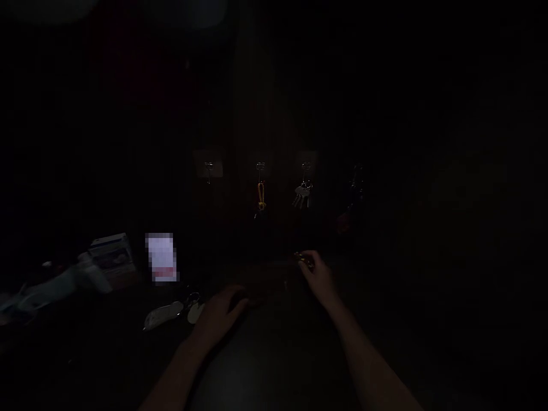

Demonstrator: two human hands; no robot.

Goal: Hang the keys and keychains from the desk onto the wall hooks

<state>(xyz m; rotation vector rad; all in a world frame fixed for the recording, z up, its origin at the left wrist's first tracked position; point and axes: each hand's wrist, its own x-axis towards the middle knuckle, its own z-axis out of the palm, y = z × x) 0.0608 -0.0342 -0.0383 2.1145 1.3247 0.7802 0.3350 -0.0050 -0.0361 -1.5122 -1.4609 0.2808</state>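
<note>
The scene is very dark. My right hand [317, 277] is pinched around a small dark thing with yellow spots [305, 260], whose kind I cannot make out. Low at centre left, my left hand [220, 311] lies over the surface with thumb and fingers apart, and nothing shows in it. Just left of it are a keyring [193, 297], a pale round tag [196, 313] and a long silvery piece [163, 315]. A dim reddish-brown flat shape [268, 288] lies between the hands.
Wall hooks hold a yellow strap [261, 195], a bunch of keys [303, 193] and a dim dark item [354, 185]. Another hook [209, 166] is at the left. A box [112, 260] and a blurred bright panel [161, 257] stand on the left.
</note>
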